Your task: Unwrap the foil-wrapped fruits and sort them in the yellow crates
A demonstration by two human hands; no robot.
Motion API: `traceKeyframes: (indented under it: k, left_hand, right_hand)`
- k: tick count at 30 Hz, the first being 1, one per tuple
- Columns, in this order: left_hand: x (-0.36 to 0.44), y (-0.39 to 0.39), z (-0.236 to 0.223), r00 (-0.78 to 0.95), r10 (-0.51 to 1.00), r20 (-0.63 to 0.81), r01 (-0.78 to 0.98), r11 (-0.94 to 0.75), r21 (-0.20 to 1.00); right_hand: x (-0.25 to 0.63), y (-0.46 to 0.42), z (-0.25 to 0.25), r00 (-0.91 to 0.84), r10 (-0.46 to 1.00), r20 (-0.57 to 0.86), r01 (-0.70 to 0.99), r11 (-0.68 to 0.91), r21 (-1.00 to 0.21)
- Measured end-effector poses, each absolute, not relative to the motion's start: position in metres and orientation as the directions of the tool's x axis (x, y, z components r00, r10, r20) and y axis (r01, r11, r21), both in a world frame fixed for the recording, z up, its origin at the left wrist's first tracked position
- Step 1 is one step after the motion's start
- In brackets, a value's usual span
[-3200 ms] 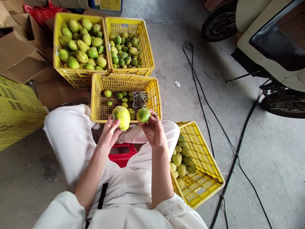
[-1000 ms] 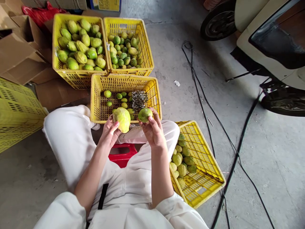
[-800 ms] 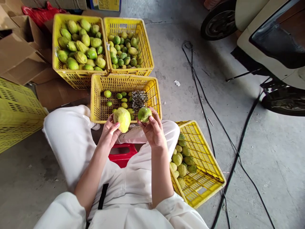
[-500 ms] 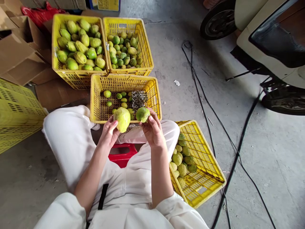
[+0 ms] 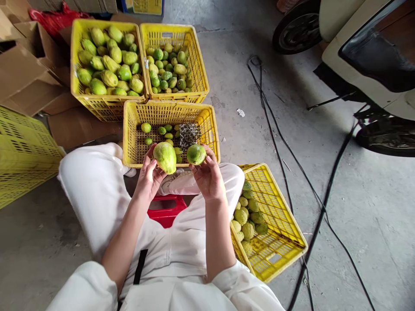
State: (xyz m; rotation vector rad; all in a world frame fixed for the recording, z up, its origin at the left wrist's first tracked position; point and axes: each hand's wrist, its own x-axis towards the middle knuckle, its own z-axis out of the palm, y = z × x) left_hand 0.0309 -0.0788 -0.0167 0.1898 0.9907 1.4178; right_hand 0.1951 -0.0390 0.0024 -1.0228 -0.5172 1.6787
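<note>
Concrete-floored storage area with fruit crates (image 5: 198, 95).

No words, numbers or brands can be read. Marks on the yellow-and-blue box (image 5: 147, 7) beyond the middle crate (image 5: 129, 149), and on the shoe (image 5: 166, 186) just this side of it, are too small to read.

The person wears a loose white fabric top (image 5: 181, 298) with wide sleeves; the left sleeve (image 5: 84, 283) and the right sleeve (image 5: 238, 280) both end near the elbow, leaving the forearms, the left hand (image 5: 147, 179) and the right hand (image 5: 209, 179) bare. Full-cut white cloth trousers (image 5: 94, 185) cover the legs, with soft creases and fine seams across the front. A narrow, straight black strip (image 5: 140, 266) shows at the waist. The footwear consists of white shoes (image 5: 166, 185), partly hidden, one bearing small dark markings.
</note>
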Motion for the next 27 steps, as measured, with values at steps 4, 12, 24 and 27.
traceKeyframes:
  k: [4, 12, 24, 27]
  left_hand:
    - [0.032, -0.080, -0.021, -0.130, 0.902, -0.411, -0.685, 0.219, 0.695]
    - [0.030, -0.082, -0.029, -0.131, 0.918, -0.375, -0.629, 0.216, 0.747]
    - [0.029, -0.083, -0.033, -0.134, 0.883, -0.450, -0.608, 0.286, 0.741]
    - [0.030, -0.083, -0.031, -0.084, 0.891, -0.445, -0.594, 0.314, 0.740]
  right_hand:
    - [0.194, -0.039, 0.000, -0.088, 0.940, -0.331, -0.527, -0.326, -0.785]
    - [0.196, -0.040, 0.002, -0.140, 0.935, -0.327, -0.524, -0.350, -0.776]
    - [0.195, -0.039, 0.000, -0.103, 0.927, -0.360, -0.565, -0.352, -0.746]
    - [0.197, -0.040, 0.000, -0.090, 0.929, -0.360, -0.553, -0.347, -0.757]
